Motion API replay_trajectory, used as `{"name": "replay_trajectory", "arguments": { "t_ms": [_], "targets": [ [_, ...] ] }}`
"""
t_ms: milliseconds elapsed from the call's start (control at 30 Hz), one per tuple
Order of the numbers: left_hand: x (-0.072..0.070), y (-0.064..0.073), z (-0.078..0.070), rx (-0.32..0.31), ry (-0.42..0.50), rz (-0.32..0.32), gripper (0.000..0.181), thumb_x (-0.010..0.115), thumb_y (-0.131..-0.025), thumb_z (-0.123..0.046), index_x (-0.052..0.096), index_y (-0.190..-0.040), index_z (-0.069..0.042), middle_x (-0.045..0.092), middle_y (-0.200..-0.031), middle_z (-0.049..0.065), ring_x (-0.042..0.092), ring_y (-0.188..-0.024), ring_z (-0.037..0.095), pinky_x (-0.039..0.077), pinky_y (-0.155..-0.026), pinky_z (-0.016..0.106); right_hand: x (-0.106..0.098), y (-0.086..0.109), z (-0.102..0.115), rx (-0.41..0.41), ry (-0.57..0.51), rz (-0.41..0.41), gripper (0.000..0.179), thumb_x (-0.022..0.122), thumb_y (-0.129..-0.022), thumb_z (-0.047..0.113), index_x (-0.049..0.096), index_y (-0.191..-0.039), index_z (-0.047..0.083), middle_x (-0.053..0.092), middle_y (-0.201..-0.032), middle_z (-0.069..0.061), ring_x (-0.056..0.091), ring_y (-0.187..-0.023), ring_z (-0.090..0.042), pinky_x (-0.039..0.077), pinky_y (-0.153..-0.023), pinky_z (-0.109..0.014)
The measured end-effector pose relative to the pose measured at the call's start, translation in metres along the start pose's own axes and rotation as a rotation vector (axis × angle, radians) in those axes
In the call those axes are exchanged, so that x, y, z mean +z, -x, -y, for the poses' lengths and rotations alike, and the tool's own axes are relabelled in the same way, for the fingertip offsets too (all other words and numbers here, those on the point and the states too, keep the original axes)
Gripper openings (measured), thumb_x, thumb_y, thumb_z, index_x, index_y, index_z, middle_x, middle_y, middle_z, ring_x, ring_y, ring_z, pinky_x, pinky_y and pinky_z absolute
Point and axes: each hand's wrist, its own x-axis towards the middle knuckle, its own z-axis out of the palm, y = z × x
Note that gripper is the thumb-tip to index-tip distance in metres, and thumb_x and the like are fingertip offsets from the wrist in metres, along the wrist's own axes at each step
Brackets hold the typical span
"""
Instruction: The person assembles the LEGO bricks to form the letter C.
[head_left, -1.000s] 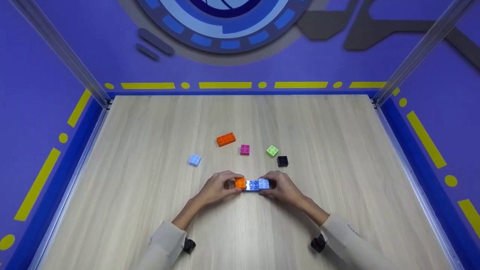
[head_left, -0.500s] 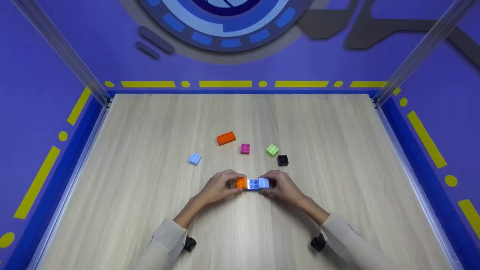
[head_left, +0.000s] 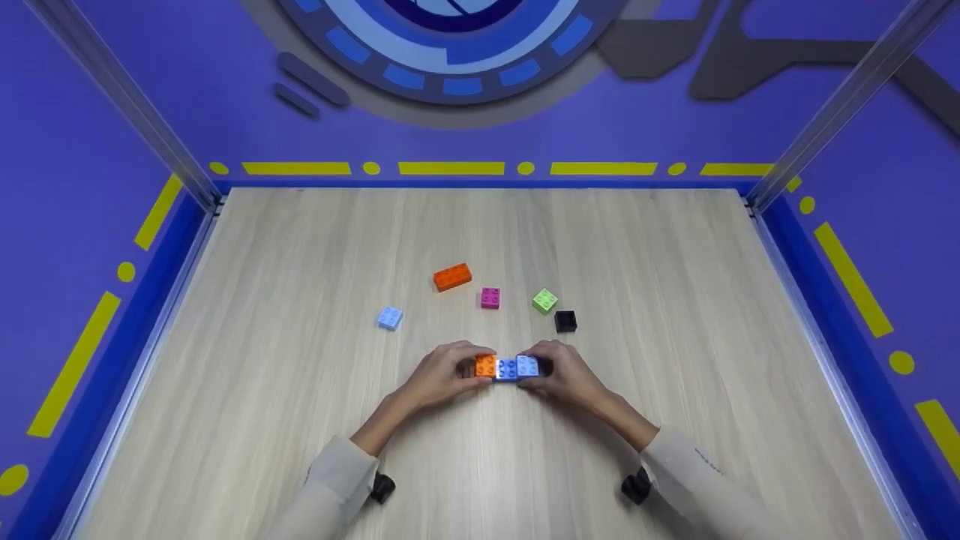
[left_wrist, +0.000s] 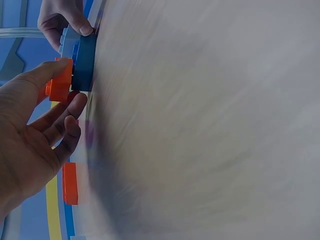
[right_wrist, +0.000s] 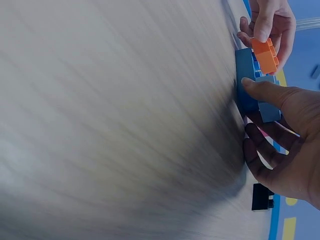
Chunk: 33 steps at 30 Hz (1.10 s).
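Note:
My left hand (head_left: 441, 373) pinches an orange toy building brick (head_left: 485, 366) between thumb and fingers. That brick sits over the left end of a longer blue brick (head_left: 506, 369); in the right wrist view it looks slightly tilted, and I cannot tell whether its studs are joined. A light blue brick (head_left: 527, 366) is on the blue brick's right end. My right hand (head_left: 564, 373) grips this end, its thumb against the blue brick (right_wrist: 246, 75) and the fingers behind. Between the two upper bricks, some blue studs show.
Beyond the hands lie a red-orange long brick (head_left: 452, 277), a magenta brick (head_left: 490, 298), a lime green brick (head_left: 545, 301) and a black brick (head_left: 565, 321). Another light blue brick (head_left: 390, 318) lies to the left. Purple walls (head_left: 480, 142) border the wooden table (head_left: 300, 247).
My left hand has shifted slightly right with the orange brick, over the blue brick's left end. The right hand and the loose bricks have stayed in place.

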Motion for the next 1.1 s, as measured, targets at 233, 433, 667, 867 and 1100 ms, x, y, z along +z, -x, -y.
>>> {"name": "replay_trajectory", "arguments": {
  "t_ms": [233, 433, 667, 867, 1100],
  "targets": [
    [0.0, 0.0, 0.0, -0.035, -0.013, 0.008, 0.04, 0.063, -0.079, -0.037, 0.057, -0.116, -0.024, 0.061, -0.099, -0.01, 0.053, -0.078, 0.01, 0.041, -0.068, 0.02, 0.0, -0.001, 0.0, -0.006, 0.006, -0.006, 0.034, 0.077, -0.065, 0.021, 0.067, -0.097, 0.018, 0.063, -0.09, 0.01, 0.054, -0.084, -0.006, 0.044, -0.079, -0.028],
    [0.0, -0.003, -0.002, -0.071, -0.016, 0.016, 0.038, 0.065, -0.077, -0.037, 0.06, -0.112, -0.025, 0.06, -0.09, -0.011, 0.051, -0.072, 0.006, 0.04, -0.062, 0.018, 0.0, -0.001, 0.001, -0.01, 0.015, -0.007, 0.034, 0.078, -0.065, 0.022, 0.067, -0.097, 0.018, 0.063, -0.09, 0.011, 0.054, -0.085, -0.005, 0.044, -0.078, -0.028],
    [-0.002, -0.006, -0.004, -0.096, -0.024, 0.032, 0.038, 0.068, -0.073, -0.037, 0.061, -0.109, -0.026, 0.061, -0.09, -0.01, 0.051, -0.071, 0.008, 0.039, -0.06, 0.019, 0.0, -0.001, 0.001, -0.028, 0.019, -0.02, 0.035, 0.078, -0.064, 0.019, 0.067, -0.097, 0.017, 0.063, -0.09, 0.01, 0.055, -0.086, -0.006, 0.044, -0.079, -0.03],
    [-0.003, -0.009, -0.007, -0.15, -0.054, 0.063, 0.038, 0.071, -0.071, -0.037, 0.062, -0.107, -0.029, 0.061, -0.09, -0.012, 0.05, -0.074, 0.008, 0.037, -0.062, 0.021, 0.0, -0.002, 0.001, 0.006, 0.022, 0.0, 0.034, 0.078, -0.064, 0.021, 0.067, -0.096, 0.019, 0.063, -0.089, 0.012, 0.054, -0.086, -0.005, 0.043, -0.079, -0.028],
    [-0.004, -0.013, -0.006, -0.164, -0.041, 0.064, 0.037, 0.073, -0.069, -0.036, 0.064, -0.104, -0.028, 0.061, -0.087, -0.013, 0.052, -0.074, 0.008, 0.039, -0.062, 0.021, 0.001, -0.003, -0.001, -0.027, 0.016, -0.023, 0.035, 0.079, -0.063, 0.02, 0.067, -0.096, 0.018, 0.063, -0.089, 0.011, 0.054, -0.085, -0.007, 0.043, -0.078, -0.029]
  ]
}}
